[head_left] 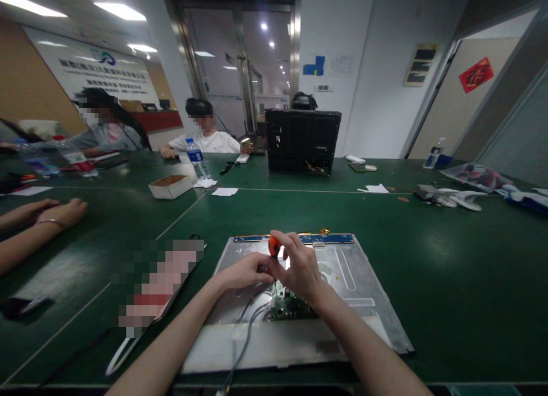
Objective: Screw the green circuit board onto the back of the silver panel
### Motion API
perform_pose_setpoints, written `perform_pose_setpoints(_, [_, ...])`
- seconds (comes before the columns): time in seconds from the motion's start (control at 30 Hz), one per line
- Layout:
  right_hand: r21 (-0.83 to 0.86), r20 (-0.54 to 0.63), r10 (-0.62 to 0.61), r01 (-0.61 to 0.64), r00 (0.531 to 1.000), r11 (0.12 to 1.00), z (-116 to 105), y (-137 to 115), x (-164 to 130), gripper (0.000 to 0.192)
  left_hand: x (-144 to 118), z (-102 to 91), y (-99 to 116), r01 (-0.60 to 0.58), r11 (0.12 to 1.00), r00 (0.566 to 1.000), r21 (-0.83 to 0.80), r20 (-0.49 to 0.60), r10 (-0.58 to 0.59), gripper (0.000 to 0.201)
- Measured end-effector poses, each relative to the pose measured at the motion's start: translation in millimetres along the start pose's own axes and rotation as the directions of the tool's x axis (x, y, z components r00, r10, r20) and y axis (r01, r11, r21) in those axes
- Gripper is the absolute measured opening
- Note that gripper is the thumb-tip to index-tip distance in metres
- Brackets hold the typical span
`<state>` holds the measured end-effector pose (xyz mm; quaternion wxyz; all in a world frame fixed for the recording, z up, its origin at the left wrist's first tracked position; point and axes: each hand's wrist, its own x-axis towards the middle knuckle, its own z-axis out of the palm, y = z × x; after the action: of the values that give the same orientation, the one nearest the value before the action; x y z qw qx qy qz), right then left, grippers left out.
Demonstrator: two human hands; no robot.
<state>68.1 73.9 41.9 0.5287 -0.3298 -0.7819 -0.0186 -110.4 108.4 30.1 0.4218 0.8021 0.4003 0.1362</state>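
Observation:
My right hand [302,267] grips a screwdriver [274,245] with an orange and black handle, held upright with its shaft pointing down. Close against it, my left hand [246,271] has its fingers pinched together near the shaft; what lies between them is hidden. Below both hands is a green circuit board [283,309], partly covered by my right hand. It sits on the metal back of a flat display panel [368,287], which has a blue strip board [338,238] along its far edge. Dark cables [249,333] run from the board toward me.
To the left lies a pink and white pouch-like item [158,287], partly blurred. Farther off stand an open cardboard box [171,186], a water bottle [197,158] and a black monitor housing [303,140]. Another person's hands [60,216] rest at left; two people sit across the table.

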Motion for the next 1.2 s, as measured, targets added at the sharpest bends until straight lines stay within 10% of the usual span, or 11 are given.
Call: perform_pose_setpoints(1.2, [-0.019, 0.007, 0.019, -0.019, 1.000, 1.000, -1.1, -0.6, 0.6, 0.048, -0.4, -0.3, 4.8, 0.029, 0.999, 0.999, -0.021, 0.031, -0.028, 0.011])
